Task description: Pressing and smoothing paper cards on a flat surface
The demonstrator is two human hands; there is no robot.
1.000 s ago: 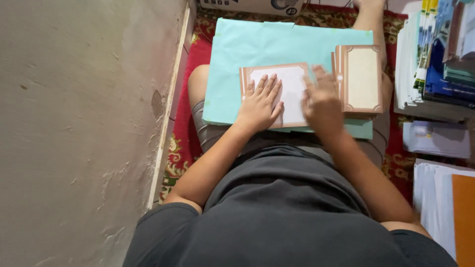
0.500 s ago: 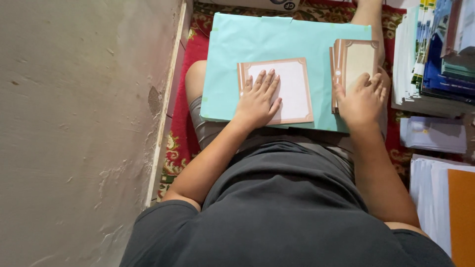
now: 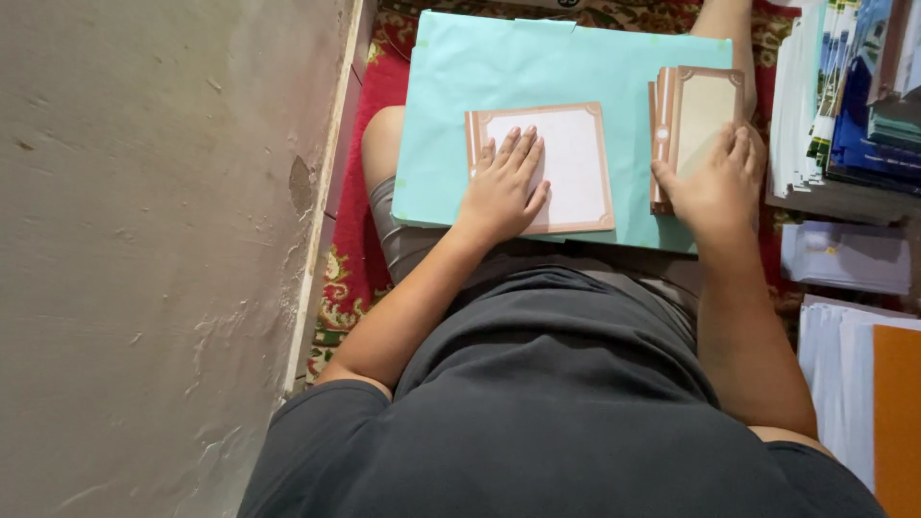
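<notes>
A large pale turquoise sheet (image 3: 537,67) lies across my lap. On it rests a square white card with a brown ornamental border (image 3: 576,158). My left hand (image 3: 504,187) presses flat on the card's lower left part, fingers spread. To the right sits a stack of similar brown-bordered cards (image 3: 696,110). My right hand (image 3: 718,182) lies on the near end of that stack, thumb at its left edge and fingers resting on top.
A grey plastered wall (image 3: 144,259) fills the left side. A red patterned rug (image 3: 350,259) covers the floor under my legs. Piles of books and papers (image 3: 849,105) stand at the right, with white sheets and an orange folder (image 3: 897,412) nearer me.
My right hand left the white card, moved right and settled on the card stack. My left hand stayed flat on the white card.
</notes>
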